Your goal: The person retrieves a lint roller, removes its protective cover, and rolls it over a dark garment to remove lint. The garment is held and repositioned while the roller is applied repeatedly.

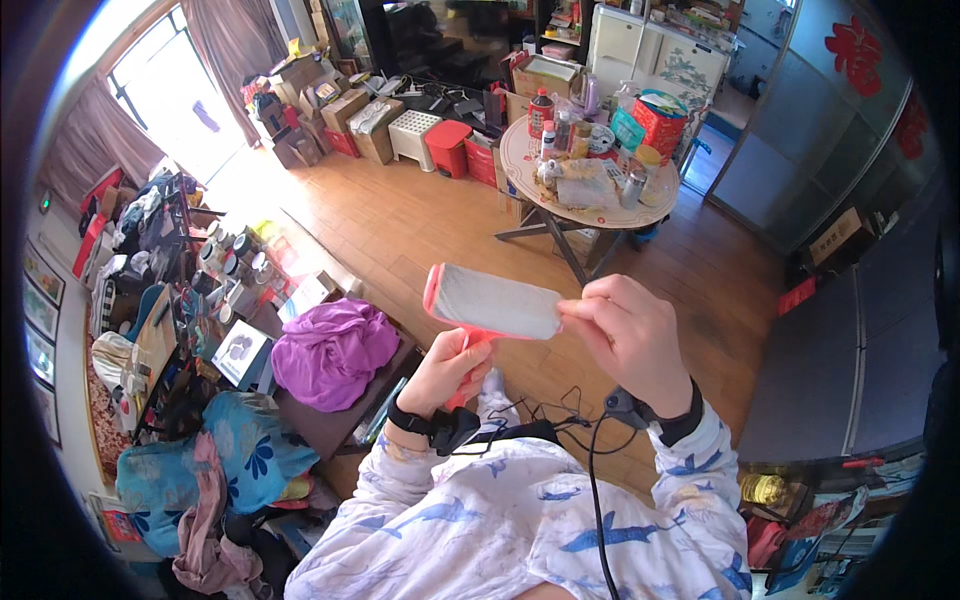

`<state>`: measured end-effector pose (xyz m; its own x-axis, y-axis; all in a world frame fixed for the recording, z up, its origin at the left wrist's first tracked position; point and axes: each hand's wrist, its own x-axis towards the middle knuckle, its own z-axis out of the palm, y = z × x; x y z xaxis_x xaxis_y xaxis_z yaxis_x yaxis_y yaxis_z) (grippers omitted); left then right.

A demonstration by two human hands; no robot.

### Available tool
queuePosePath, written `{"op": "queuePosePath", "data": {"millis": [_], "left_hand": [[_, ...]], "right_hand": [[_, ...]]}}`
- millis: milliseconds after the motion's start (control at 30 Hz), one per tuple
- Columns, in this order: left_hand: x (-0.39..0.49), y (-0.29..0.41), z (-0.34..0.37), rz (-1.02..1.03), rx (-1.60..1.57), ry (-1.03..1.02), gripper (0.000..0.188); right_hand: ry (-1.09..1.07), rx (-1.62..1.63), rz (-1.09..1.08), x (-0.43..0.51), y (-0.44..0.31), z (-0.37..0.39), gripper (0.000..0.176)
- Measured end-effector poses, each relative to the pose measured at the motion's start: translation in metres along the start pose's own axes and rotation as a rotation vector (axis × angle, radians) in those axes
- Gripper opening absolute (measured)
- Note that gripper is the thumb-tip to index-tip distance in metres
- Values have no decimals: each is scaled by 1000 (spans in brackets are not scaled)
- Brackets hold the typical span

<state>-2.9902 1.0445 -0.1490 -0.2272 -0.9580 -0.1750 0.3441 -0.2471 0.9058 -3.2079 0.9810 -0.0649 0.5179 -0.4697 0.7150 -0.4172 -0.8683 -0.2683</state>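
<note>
My left hand (455, 367) grips the pink handle of a lint roller (495, 301), holding it up in front of my body over the wooden floor. The roller's grey-white sheet faces up, with a pink frame showing at its left end and lower edge. At the roller's right end, my right hand (630, 337) pinches the edge of the sheet between thumb and fingers. Both wrists wear black bands with small devices. A crumpled purple cloth (335, 354) lies on a dark surface to the left.
A round table (517, 161) crowded with bottles and packages stands ahead. Boxes and a red bin (448, 150) line the far side. Jars, clothes and a blue flowered cloth (247, 442) are piled at left. A black cable (596, 495) hangs across my front.
</note>
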Motion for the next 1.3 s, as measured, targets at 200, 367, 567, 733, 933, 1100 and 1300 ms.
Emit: {"op": "queuePosePath", "data": {"millis": [200,367,567,733,933,1100,1300], "left_hand": [[87,34,-55,11,-15,59,17],[159,88,-123,36,14,132,17],[216,145,-198,98,15,170,16],[256,174,-255,82,-53,196,16],[324,211,-335,-5,-181,139,21],[401,256,-399,-58,-244,-1,29],[484,309,-464,-103,62,24,25]], "right_hand": [[-10,53,28,72,75,47,21],[7,-5,-74,157,126,107,22],[2,46,-136,252,175,183,22],[-79,150,-214,319,218,241,24],[-201,359,-266,396,284,318,36],[-210,579,-397,472,349,385,40],[-261,775,-457,558,413,454,40]]}}
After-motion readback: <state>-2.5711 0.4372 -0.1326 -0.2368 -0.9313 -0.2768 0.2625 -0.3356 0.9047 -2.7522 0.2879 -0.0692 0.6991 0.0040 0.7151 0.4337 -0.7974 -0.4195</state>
